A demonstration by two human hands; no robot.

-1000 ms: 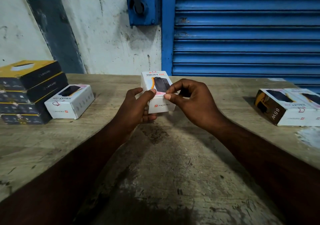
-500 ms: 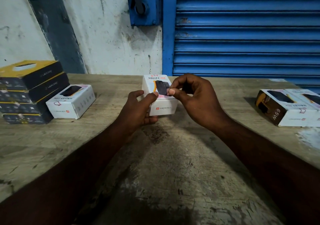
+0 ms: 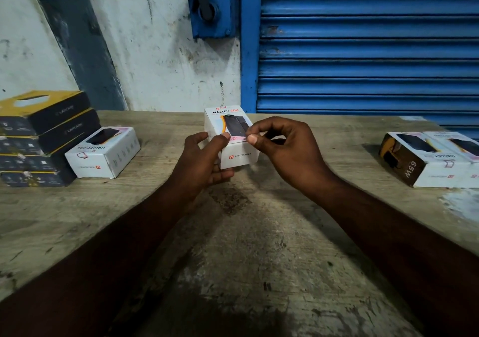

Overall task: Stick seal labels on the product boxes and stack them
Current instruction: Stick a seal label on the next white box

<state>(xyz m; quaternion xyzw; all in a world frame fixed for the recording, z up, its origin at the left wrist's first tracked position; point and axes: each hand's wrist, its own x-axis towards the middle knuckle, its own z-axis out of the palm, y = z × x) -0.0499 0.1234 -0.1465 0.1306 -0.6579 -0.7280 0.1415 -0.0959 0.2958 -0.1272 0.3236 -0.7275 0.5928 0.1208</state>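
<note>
Sealing under way | left hand (image 3: 202, 160) gripping box (image 3: 239, 156); right hand (image 3: 287, 150) pinching at its edge, label unclear | stacking pending

four white boxes (image 3: 238, 155), maybe four dark boxes (image 3: 62, 111)
</note>
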